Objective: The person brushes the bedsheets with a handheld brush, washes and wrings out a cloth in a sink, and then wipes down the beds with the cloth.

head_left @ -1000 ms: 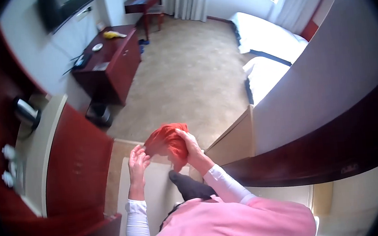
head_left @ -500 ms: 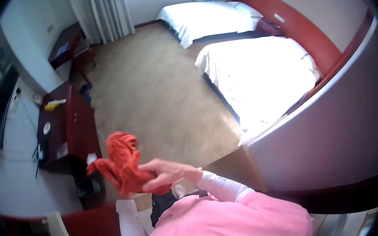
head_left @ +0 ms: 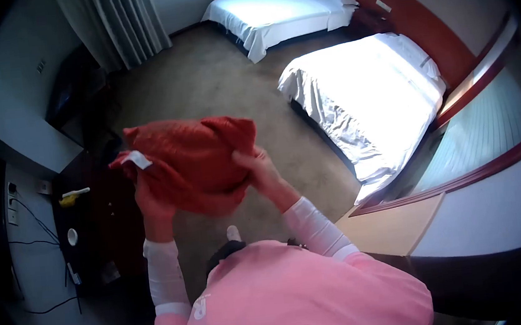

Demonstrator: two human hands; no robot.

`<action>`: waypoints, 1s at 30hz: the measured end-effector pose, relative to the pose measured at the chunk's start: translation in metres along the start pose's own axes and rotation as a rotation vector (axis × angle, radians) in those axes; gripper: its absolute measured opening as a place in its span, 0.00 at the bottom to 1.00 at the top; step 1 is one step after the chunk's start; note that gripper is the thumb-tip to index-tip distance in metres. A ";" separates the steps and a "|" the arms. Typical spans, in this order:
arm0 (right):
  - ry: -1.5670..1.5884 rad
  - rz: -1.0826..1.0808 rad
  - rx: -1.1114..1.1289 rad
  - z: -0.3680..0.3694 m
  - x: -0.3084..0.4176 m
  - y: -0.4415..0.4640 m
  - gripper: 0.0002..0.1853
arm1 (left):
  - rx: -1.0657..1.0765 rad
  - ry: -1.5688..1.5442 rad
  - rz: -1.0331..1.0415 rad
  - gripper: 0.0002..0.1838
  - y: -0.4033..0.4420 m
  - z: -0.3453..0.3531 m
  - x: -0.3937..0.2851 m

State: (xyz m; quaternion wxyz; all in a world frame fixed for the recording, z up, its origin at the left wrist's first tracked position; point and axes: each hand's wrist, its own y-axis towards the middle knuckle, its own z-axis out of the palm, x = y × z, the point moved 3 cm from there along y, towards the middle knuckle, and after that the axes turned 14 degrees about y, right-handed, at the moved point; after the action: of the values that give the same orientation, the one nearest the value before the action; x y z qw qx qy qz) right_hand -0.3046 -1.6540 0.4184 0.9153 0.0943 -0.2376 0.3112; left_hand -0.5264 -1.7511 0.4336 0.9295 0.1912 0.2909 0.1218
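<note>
A red cloth [head_left: 194, 162] is stretched between my two hands above the floor, partly unfolded and creased. A white tag [head_left: 139, 159] shows near its left corner. My left hand [head_left: 153, 201] grips the cloth's lower left side, its fingers mostly behind the fabric. On the right edge, my right hand [head_left: 263, 173] pinches the cloth with the thumb on top. Whether it is a towel or a garment I cannot tell.
Two white-covered beds [head_left: 364, 102] stand to the right, one farther back. A dark desk [head_left: 106, 221] on the left carries a yellow-and-white object [head_left: 74, 197] and a white round item [head_left: 72, 237]. Cables [head_left: 36, 240] hang along the left wall. Brown carpet [head_left: 202, 74] lies between.
The red cloth was bunched up in my hands; now it is spread wider between them. My hands have moved up and farther apart, and the view has shifted forward into the room.
</note>
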 end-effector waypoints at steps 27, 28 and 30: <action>-0.106 -0.496 -0.211 -0.133 0.364 0.485 0.16 | -0.282 1.318 -0.417 0.39 0.579 -0.242 0.230; -0.202 -0.509 -0.216 -0.135 0.366 0.509 0.12 | -0.139 1.133 -0.358 0.34 0.610 -0.232 0.248; -0.732 -0.477 -0.167 -0.128 0.359 0.557 0.10 | 0.220 0.912 -0.709 0.21 0.668 -0.232 0.290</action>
State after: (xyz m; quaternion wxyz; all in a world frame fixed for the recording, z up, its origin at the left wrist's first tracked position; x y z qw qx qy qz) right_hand -0.3493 -0.9851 0.4978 0.8217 0.1760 -0.5418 0.0172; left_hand -0.5074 -0.9881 0.3991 0.6691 0.1057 0.7185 -0.1576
